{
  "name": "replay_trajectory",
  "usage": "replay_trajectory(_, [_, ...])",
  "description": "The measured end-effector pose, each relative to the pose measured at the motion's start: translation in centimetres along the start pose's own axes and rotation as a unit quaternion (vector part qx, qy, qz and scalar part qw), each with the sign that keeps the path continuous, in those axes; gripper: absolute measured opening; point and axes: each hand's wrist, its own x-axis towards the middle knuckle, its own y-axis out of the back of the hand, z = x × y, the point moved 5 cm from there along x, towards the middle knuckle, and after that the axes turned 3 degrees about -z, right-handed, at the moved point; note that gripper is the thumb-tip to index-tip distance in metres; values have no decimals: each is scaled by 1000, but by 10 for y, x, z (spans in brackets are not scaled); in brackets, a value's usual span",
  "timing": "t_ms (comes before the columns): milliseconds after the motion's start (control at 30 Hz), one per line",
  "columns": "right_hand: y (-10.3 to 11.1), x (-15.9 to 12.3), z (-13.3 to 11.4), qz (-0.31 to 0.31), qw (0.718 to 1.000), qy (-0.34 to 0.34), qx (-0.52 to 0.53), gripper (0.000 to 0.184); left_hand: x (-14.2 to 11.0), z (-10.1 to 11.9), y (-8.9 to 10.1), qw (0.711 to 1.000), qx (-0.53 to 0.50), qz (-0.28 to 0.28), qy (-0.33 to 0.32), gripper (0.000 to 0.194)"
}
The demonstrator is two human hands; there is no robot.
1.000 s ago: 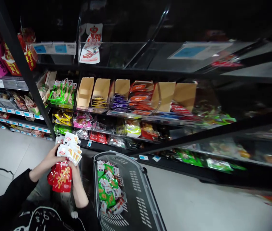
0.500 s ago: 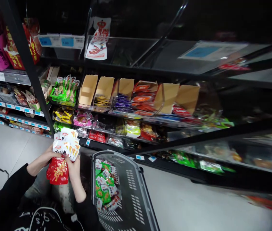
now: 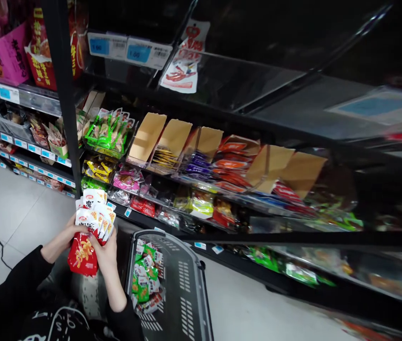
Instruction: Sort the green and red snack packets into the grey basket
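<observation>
Holding the snack packets [image 3: 83, 255] in the fingers of left hand [image 3: 67, 232] and right hand [image 3: 107, 252], near the basket [image 3: 174, 289]. Could drop some on the floor [image 3: 243, 296], because of the messy, spread-out pile. Can't tell how tight.

Held packets [image 3: 86, 248]: between left hand [image 3: 66, 233] and right hand [image 3: 107, 253], before the shelving [image 3: 66, 94]. Basket [image 3: 175, 277]: right of both hands. Loose packets [image 3: 146, 274]: in basket, along its left side. Cartons [image 3: 147, 136]: in a row on a middle shelf. Pouch [image 3: 185, 71]: above cartons. Bagged snacks [image 3: 143, 206]: below cartons. Price labels [image 3: 138, 52]: left of pouch.
</observation>
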Motion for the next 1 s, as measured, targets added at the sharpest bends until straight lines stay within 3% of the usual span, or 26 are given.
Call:
replay_trajectory(133, [-1, 2, 7, 9, 1000, 8, 4, 48, 1, -2, 0, 1000, -5, -7, -9, 66])
replay_trajectory(267, [1, 2, 8, -12, 1000, 4, -18, 49, 1, -5, 1, 1000, -10, -16, -17, 70])
replay_trajectory(500, [7, -14, -14, 46, 991, -2, -128, 92, -1, -14, 3, 997, -71, 6, -40, 65])
replay_trajectory(633, [4, -22, -17, 30, 986, 0, -166, 81, -3, -18, 8, 996, -84, 35, -25, 58])
replay_trajectory(800, [3, -26, -14, 19, 980, 10, -196, 82, -9, -14, 5, 988, -139, 61, 16, 51])
replay_trajectory(1000, [7, -33, -21, 22, 970, 74, -229, 82, -10, -4, -16, 981, -194, 22, 11, 45])
